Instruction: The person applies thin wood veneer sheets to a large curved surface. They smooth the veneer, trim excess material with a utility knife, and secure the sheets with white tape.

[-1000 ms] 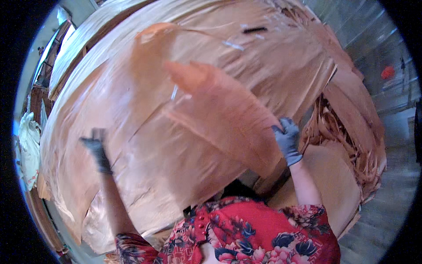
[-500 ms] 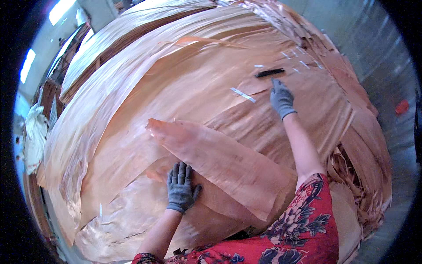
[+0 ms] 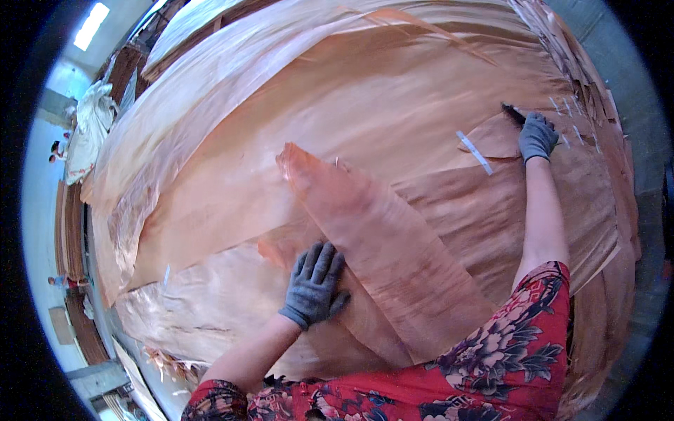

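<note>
Sheets of thin, rippled tan material spread in layers, a pale wall at left. On them lies a smooth reddish strip, long axis diagonal, ragged tapered end pointing upper left. The gloved left hand rests flat beside it, fingers extended, grasping nothing; the right hand curls around a black tool.

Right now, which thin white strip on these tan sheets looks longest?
The white strip just left of your grey-gloved right hand; it looks longer and wider than every other.
</note>
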{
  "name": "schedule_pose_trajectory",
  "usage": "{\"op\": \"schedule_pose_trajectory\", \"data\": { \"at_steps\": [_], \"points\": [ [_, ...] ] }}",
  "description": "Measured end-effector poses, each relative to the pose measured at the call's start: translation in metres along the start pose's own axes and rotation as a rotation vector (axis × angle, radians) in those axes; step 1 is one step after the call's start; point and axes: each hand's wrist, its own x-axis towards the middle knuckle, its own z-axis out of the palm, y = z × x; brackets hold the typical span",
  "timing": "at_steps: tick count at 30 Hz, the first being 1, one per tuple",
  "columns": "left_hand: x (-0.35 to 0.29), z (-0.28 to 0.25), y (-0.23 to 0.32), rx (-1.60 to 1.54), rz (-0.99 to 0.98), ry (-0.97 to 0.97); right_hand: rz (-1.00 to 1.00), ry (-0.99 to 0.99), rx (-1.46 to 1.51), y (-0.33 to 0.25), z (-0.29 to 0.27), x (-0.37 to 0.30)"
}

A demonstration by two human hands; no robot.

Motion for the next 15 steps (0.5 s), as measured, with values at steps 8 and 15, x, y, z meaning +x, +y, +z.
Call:
{"op": "schedule_pose_trajectory", "data": {
  "at_steps": [8,15],
  "points": [
    [0.019,0.019,-0.011,0.021,0.042,0.056,0.073,0.224,0.591,0.028,0.017,-0.039],
    [-0.001,0.011,-0.008,0.076,0.038,0.086,-0.424,-0.168,1.23,0.005,-0.132,-0.312]
  ]
}}
